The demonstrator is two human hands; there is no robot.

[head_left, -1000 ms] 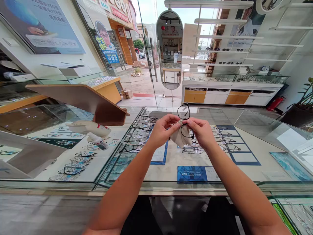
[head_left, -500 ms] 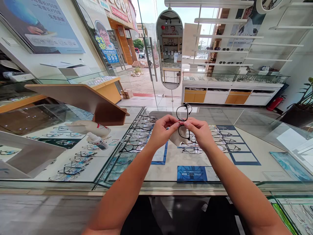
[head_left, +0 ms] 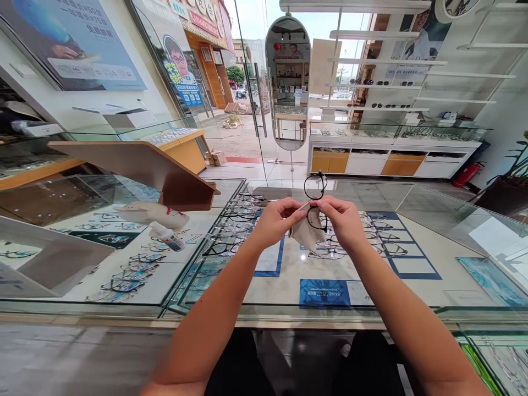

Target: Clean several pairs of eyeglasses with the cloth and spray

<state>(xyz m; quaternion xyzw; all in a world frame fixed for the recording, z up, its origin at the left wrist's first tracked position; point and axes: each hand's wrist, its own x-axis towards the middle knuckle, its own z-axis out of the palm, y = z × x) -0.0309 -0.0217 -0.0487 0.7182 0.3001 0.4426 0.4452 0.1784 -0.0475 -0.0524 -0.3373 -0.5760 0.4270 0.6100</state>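
Observation:
Above the glass counter, my right hand point(head_left: 341, 220) pinches a pair of black-rimmed glasses point(head_left: 315, 187) near the middle of the frame, with one lens above the fingers and the other below. My left hand point(head_left: 275, 221) is closed on a pale cloth point(head_left: 307, 235), which hangs down between the hands behind the lower lens. The fingertips of both hands are close together at the glasses. Rows of spectacles point(head_left: 225, 248) lie beneath, inside the display case.
A white bottle point(head_left: 167, 236) and a beige hand-shaped object point(head_left: 152, 213) are on the left counter, under a brown slanted board point(head_left: 165, 170). A blue leaflet point(head_left: 325, 293) lies near the front edge. An oval mirror point(head_left: 287, 82) stands beyond.
The glasses have shifted slightly right and tilted in my fingers. The cloth hangs lower and more spread out, and my left fingers have moved a little away from the frame.

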